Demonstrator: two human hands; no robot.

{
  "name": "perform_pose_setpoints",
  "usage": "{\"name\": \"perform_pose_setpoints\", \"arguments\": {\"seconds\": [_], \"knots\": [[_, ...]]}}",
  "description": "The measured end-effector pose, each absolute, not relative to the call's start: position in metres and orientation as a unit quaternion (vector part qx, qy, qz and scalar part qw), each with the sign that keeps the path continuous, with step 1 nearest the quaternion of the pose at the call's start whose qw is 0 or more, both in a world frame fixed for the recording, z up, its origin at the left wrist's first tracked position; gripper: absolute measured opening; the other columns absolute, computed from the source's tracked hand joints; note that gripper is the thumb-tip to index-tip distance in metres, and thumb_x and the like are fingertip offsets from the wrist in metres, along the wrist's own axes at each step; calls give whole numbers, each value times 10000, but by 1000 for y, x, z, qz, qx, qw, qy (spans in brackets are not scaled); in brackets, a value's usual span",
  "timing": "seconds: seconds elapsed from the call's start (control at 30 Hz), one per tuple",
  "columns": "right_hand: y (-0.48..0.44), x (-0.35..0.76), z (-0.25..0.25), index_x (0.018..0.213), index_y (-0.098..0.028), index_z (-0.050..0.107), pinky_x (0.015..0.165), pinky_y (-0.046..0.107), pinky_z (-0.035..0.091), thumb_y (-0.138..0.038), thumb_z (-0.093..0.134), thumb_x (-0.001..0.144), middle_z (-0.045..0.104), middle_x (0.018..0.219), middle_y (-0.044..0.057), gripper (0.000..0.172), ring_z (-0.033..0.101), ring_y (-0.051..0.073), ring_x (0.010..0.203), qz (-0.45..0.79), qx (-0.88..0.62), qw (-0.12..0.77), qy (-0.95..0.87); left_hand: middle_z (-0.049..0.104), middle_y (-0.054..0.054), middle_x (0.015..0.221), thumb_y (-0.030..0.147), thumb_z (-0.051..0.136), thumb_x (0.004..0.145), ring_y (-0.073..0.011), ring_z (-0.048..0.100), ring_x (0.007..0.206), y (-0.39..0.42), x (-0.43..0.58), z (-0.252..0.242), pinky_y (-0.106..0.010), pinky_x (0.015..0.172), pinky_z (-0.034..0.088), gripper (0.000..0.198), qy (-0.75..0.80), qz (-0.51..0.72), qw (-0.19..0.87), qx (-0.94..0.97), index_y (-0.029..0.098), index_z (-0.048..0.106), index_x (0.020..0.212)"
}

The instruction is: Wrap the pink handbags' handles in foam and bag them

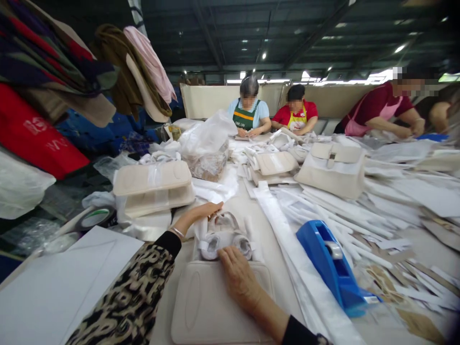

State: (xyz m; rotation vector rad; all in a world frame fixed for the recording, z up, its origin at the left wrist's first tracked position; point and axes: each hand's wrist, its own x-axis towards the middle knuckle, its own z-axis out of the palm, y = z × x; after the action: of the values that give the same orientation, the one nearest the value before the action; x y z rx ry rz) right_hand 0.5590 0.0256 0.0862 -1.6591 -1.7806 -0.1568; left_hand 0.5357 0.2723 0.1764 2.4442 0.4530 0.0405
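Observation:
A beige flap handbag (212, 306) lies on the table in front of me, its smooth front flap toward me. At its far end are a top handle (227, 219) and two rolled straps in white wrapping, one being the right-hand roll (242, 245). My left hand (201, 213) is closed at the bag's far left edge beside the handle; its fingertips are partly hidden. My right hand (240, 280) lies over the flap with its fingers stretched forward, the tips touching the wrapping between the rolls.
A blue tape dispenser (325, 268) stands at right beside long white plastic strips (283, 249). White sheets (72, 287) and a tape roll (96, 218) are at left. Stacked beige bags (154, 179) and a buckled bag (332, 167) stand farther back. Several co-workers sit across the table.

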Motion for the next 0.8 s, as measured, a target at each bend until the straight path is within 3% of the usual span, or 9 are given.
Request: {"name": "perform_pose_setpoints", "arguments": {"seconds": [0.17,0.3,0.43,0.53,0.67,0.73,0.8], "knots": [[26,563,83,1208,-139,472,843,386,467,11,368,847,573,990,102,405,503,235,923,-55,-618,413,-667,664,-103,975,219,358,941,-246,559,1060,240,514,178,-391,980,402,293,213,71,254,941,172,614,1076],[27,563,80,1105,-164,473,836,399,447,-23,408,861,564,1043,108,289,492,237,929,-79,-619,452,-638,600,-111,1086,64,318,883,-230,543,1098,163,479,170,-389,995,423,360,226,210,159,938,176,542,1142],[26,562,79,1033,-191,471,828,412,420,-62,443,859,551,1045,96,219,483,239,938,-125,-644,486,-578,565,-111,1171,22,314,833,-214,521,1133,101,452,143,-377,1006,444,456,161,185,170,954,174,447,1242],[25,564,81,1033,-196,459,842,409,414,-68,447,838,531,1070,93,233,491,233,983,-145,-625,546,-539,548,-160,1232,8,346,795,-260,496,1179,90,454,133,-435,1029,424,512,169,108,116,973,110,423,1291],[24,565,81,1052,-211,444,897,432,406,-51,442,842,510,1115,93,264,494,228,1045,-153,-628,582,-493,620,-188,1122,68,397,838,-329,527,1104,95,480,151,-501,973,422,335,159,-78,7,984,75,603,1102],[26,561,80,1072,-220,441,910,434,412,-44,452,839,503,1142,93,292,493,224,1062,-141,-631,594,-479,631,-196,1142,180,556,815,-368,499,1152,97,494,164,-525,1000,386,280,126,-145,-10,981,78,646,1060],[27,557,83,1061,-229,449,904,419,428,-57,479,828,498,1146,87,292,494,222,1064,-135,-624,617,-460,629,-209,1167,260,726,689,-395,487,1171,100,505,172,-530,1010,367,434,108,-193,-10,975,70,655,1073]]}}
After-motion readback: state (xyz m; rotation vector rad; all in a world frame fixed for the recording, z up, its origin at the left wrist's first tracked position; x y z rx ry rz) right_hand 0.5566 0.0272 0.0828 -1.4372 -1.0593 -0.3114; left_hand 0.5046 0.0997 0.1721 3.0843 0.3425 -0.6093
